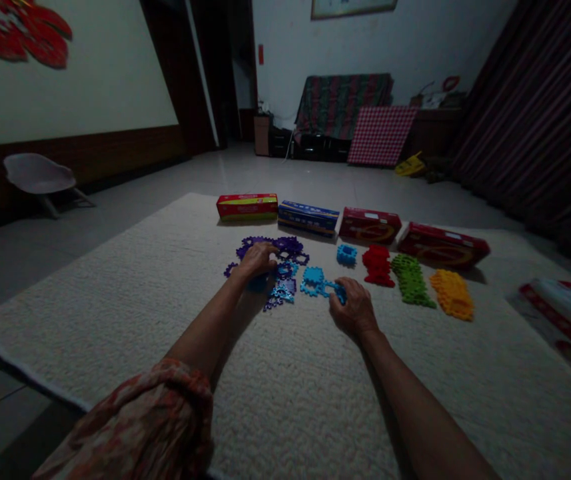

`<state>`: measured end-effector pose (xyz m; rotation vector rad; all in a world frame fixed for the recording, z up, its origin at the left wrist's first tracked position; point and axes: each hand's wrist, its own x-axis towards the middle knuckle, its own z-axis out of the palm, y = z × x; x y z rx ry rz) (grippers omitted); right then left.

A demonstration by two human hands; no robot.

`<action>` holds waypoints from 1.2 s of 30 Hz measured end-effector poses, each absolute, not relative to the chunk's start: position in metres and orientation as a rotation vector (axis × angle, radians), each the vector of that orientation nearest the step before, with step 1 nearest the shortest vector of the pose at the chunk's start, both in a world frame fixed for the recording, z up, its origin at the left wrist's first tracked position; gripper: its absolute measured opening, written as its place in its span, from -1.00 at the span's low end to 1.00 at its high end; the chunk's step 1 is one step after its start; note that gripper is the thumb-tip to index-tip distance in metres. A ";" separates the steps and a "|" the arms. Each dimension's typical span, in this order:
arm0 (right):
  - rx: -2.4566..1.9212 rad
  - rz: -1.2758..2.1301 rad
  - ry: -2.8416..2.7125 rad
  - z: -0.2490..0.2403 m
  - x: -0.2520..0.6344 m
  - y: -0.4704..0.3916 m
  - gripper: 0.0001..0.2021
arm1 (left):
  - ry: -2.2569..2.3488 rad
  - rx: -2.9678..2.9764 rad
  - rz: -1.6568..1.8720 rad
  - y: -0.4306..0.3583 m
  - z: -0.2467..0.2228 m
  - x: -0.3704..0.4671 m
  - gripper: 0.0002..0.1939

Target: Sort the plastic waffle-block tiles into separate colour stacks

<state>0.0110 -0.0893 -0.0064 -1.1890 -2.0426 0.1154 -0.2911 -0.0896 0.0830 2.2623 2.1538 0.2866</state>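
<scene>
My left hand (257, 261) is over the left part of a pile of purple pieces (290, 247), its fingers bent; what lies under them is hidden. Blue pieces (282, 292) are mixed into the near side of that pile. My right hand (353, 305) has its fingers closed round a blue piece (340, 293) at the right end of a group of light blue pieces (312, 277). Farther right lie a small blue stack (346, 255), red pieces (378, 265), green pieces (413, 280) and orange pieces (452, 293).
Behind the pieces stand a red and yellow-green box (247, 207), a blue box (308, 218) and two dark red boxes (370, 225). A clear-topped package (565, 320) lies at the right on the cream mat (275, 393). A pale chair (40, 175) stands at the far left.
</scene>
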 end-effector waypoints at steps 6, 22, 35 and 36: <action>-1.192 0.119 -2.051 -0.009 0.012 -0.088 -0.70 | 1.944 2.336 0.134 -0.092 0.074 -0.271 -0.55; -1.193 0.117 -2.052 -0.006 0.011 -0.089 -0.73 | 2.275 2.181 0.344 -0.097 0.089 -0.319 -0.52; -1.189 0.128 -2.051 -0.004 0.011 -0.090 -0.72 | 1.972 2.325 0.173 -0.091 0.071 -0.263 -0.63; -1.189 0.131 -2.054 -0.005 0.011 -0.090 -0.72 | 1.965 2.315 0.153 -0.090 0.071 -0.261 -0.65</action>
